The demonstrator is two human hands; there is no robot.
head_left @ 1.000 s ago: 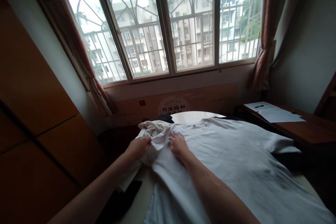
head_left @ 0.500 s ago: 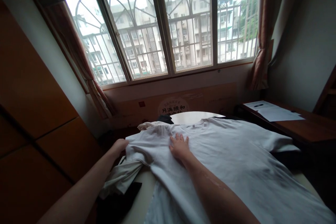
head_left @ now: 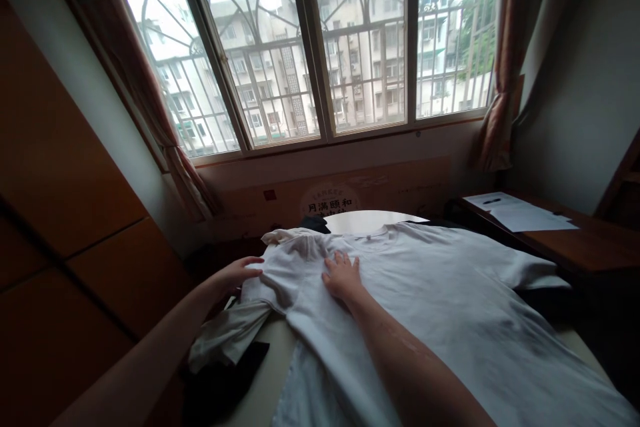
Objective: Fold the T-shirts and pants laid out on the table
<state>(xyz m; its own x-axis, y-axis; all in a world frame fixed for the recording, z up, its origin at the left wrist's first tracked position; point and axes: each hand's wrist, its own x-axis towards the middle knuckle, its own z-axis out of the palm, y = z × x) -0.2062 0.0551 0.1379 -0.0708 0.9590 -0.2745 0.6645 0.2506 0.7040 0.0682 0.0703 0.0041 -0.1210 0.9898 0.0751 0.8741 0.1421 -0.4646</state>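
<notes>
A white T-shirt (head_left: 425, 300) lies spread over a pale round table (head_left: 345, 222), its neckline toward the window and its right-hand sleeve stretched out flat. My right hand (head_left: 343, 277) rests on the shirt below the left shoulder, palm down with fingers spread. At the left-hand sleeve, my left hand (head_left: 239, 275) has its fingers stretched over the sleeve's edge; its underside is partly hidden. Below that sleeve, a crumpled greyish-white cloth (head_left: 227, 333) hangs over the table's edge beside a black cloth (head_left: 245, 373).
To the right, a brown wooden desk (head_left: 595, 250) holds white papers (head_left: 530, 217). A barred window (head_left: 360, 73) and a long cardboard panel (head_left: 390, 190) are beyond the table. An orange-brown cabinet (head_left: 110, 267) stands on the left. Dark cloth (head_left: 314, 224) lies at the table's far edge.
My left hand has gone from gripping the sleeve's end to stretched fingers, a little farther right over it. The sleeve's outer edge has shifted inward. My right hand stays in place.
</notes>
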